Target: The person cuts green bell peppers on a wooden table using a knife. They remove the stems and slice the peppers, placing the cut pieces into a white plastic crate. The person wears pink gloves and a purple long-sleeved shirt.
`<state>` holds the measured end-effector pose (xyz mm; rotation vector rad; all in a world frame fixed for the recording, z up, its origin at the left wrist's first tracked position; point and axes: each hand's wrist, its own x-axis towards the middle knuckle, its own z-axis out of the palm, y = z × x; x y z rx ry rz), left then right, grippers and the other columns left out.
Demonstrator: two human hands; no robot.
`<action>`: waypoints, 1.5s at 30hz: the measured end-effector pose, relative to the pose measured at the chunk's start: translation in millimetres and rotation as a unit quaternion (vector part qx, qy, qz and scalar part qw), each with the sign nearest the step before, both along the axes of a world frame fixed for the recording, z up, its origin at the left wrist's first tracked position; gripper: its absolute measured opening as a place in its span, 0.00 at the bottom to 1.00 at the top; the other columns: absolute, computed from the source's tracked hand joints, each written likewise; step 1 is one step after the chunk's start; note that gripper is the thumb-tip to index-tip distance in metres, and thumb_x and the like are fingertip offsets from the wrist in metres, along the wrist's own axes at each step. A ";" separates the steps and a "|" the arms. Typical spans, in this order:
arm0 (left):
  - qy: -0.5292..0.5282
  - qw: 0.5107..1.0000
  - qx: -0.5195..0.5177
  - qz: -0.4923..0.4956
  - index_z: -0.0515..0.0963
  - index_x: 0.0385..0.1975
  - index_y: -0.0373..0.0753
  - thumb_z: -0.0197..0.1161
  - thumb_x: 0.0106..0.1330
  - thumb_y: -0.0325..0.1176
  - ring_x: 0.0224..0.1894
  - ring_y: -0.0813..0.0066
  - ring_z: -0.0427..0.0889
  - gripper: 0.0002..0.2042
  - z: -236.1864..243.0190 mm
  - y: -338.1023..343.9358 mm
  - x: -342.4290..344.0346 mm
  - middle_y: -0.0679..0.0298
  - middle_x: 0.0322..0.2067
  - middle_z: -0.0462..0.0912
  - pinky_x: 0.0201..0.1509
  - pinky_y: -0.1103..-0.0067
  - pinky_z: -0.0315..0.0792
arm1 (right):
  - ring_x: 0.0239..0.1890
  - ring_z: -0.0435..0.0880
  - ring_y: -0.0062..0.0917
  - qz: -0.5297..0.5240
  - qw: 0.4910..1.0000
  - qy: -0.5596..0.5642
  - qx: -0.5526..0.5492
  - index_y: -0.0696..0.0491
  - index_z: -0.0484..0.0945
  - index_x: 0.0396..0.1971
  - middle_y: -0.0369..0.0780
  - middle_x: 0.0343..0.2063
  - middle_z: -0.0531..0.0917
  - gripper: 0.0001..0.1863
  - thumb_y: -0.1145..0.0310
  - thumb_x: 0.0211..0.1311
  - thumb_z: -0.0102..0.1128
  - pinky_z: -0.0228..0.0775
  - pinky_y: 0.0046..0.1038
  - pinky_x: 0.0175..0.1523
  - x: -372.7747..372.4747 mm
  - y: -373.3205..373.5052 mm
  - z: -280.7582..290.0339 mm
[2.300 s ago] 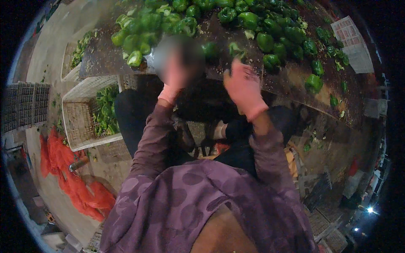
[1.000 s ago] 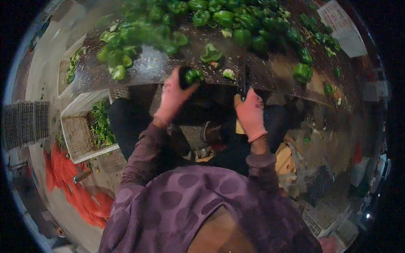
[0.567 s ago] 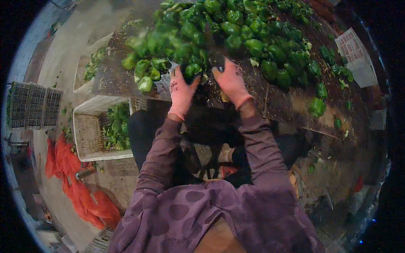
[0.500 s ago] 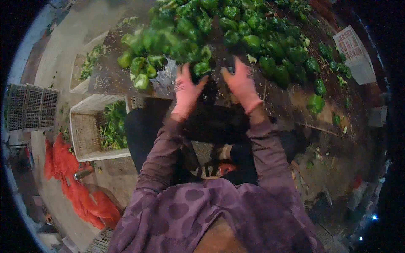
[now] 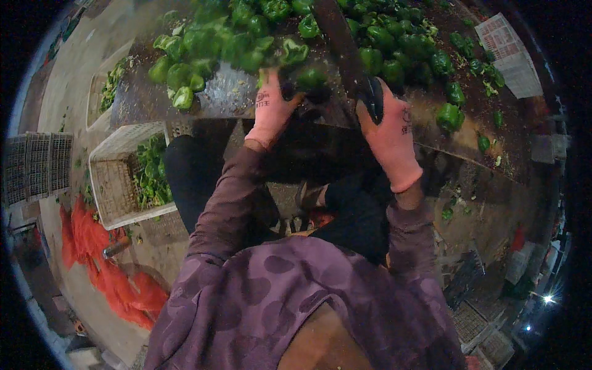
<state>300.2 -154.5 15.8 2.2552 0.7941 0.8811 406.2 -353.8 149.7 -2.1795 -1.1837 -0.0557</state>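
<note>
My right hand (image 5: 390,132), in a pink glove with black on its gripping side, is closed round the grip of a long knife (image 5: 339,46). Its broad dark blade points away from me across the tabletop. My left hand (image 5: 273,114), gloved alike, rests over the table's near edge with thumb and fingers apart. Just beyond its thumb lies a green bell pepper (image 5: 311,78), apart from the hand as far as I can see. A cut-open pepper (image 5: 293,52) sits farther off. Many whole peppers (image 5: 228,46) are heaped across the far side.
Left of my knees stands a white plastic crate (image 5: 97,185) with green pieces inside. Red netting (image 5: 117,277) lies on the floor. Stacked crates (image 5: 38,168) stand at far left. Seeds and scraps litter the dark table (image 5: 148,102); a pale printed sheet (image 5: 512,58) is at right.
My right hand has moved right and nearer me, and the knife blade now slants to the far left. My left hand has shifted slightly. The whole view has tilted a little.
</note>
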 end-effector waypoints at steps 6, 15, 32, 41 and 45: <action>0.009 0.998 -0.048 -0.034 0.62 0.58 0.33 0.73 0.48 0.36 0.56 0.39 0.66 0.37 7.0 -10.5 5.4 0.38 0.52 0.67 0.58 0.60 0.66 | 0.43 0.79 0.45 0.050 0.962 0.010 -0.268 0.56 0.70 0.48 0.50 0.36 0.81 0.21 0.59 0.60 0.54 0.71 0.43 0.47 2.3 27.3 -46.6; 0.011 0.999 0.039 0.034 0.65 0.57 0.38 0.70 0.51 0.37 0.50 0.46 0.73 0.32 28.1 31.9 6.9 0.45 0.51 0.70 0.51 0.64 0.72 | 0.43 0.78 0.45 0.031 0.986 -0.004 -0.164 0.56 0.72 0.48 0.50 0.35 0.80 0.21 0.59 0.59 0.56 0.71 0.42 0.47 -0.1 72.0 -48.8; 0.142 0.970 0.197 -0.034 0.65 0.49 0.33 0.70 0.49 0.49 0.38 0.58 0.81 0.34 44.0 41.3 122.2 0.55 0.39 0.79 0.37 0.66 0.76 | 0.42 0.79 0.46 -0.116 0.990 0.084 0.004 0.58 0.74 0.48 0.51 0.37 0.81 0.18 0.66 0.59 0.57 0.71 0.37 0.46 39.1 -2.6 -39.9; 0.168 0.977 0.048 -0.121 0.60 0.58 0.34 0.73 0.48 0.44 0.50 0.52 0.75 0.40 48.0 -31.0 73.2 0.49 0.48 0.73 0.51 0.66 0.72 | 0.41 0.80 0.46 -0.066 0.994 -0.064 -0.066 0.57 0.73 0.51 0.51 0.38 0.81 0.21 0.66 0.59 0.58 0.71 0.38 0.46 40.8 -20.4 -33.5; 0.072 0.990 0.042 -0.116 0.59 0.58 0.34 0.74 0.46 0.38 0.51 0.49 0.74 0.40 45.6 -24.4 47.5 0.47 0.49 0.73 0.50 0.65 0.72 | 0.40 0.79 0.47 -0.070 0.992 -0.105 0.014 0.57 0.73 0.50 0.51 0.35 0.81 0.21 0.63 0.58 0.58 0.71 0.42 0.45 33.9 -13.9 -11.8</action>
